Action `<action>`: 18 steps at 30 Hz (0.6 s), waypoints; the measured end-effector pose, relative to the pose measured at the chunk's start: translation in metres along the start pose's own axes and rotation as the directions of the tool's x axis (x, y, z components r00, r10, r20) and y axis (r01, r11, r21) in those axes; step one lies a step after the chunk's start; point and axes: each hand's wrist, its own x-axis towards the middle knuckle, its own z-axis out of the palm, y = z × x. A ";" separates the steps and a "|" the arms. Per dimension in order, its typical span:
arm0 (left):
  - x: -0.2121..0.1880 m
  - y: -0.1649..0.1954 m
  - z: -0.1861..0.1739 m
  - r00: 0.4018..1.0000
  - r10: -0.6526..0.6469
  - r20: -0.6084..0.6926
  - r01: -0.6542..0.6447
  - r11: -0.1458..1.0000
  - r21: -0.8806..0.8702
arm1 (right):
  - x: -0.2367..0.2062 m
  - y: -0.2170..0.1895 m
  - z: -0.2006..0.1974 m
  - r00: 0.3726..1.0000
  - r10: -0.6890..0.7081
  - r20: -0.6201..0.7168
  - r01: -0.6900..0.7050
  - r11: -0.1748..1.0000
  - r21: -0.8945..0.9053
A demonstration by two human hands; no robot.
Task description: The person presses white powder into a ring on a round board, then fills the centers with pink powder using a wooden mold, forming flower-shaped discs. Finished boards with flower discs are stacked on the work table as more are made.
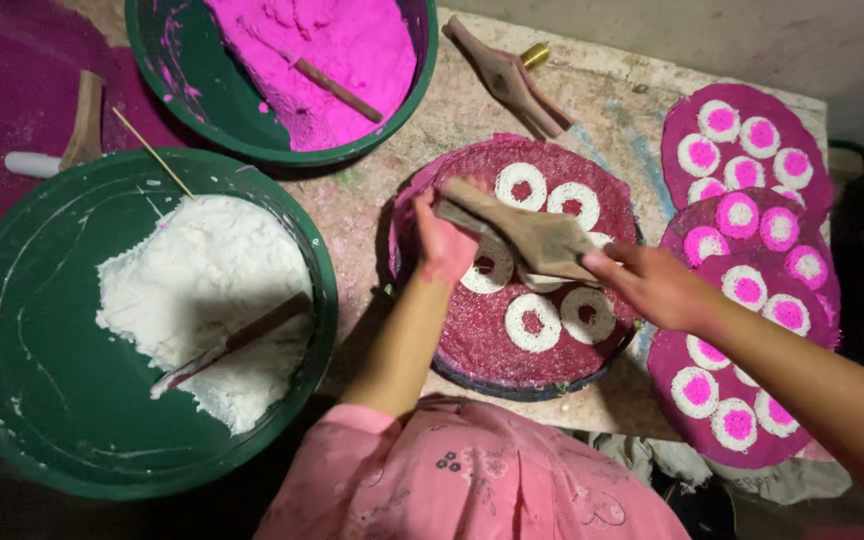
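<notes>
Smudging was the likely risk: the right hand (652, 285) and left hand (444, 245), fingers pinching a tan wooden scraper (527, 235), held it over the dark red disc (517, 265) with 6 white rings (533, 322), where a slip could smear them.

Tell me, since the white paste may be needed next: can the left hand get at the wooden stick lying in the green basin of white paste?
Probably yes. The left hand is beside that green basin, and nothing covers the wooden stick.
</notes>
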 end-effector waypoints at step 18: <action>-0.126 -0.011 0.048 0.872 0.290 0.395 -0.239 -0.453 0.859 | -0.109 0.097 0.092 0.932 0.013 -0.361 0.338 0.324 0.884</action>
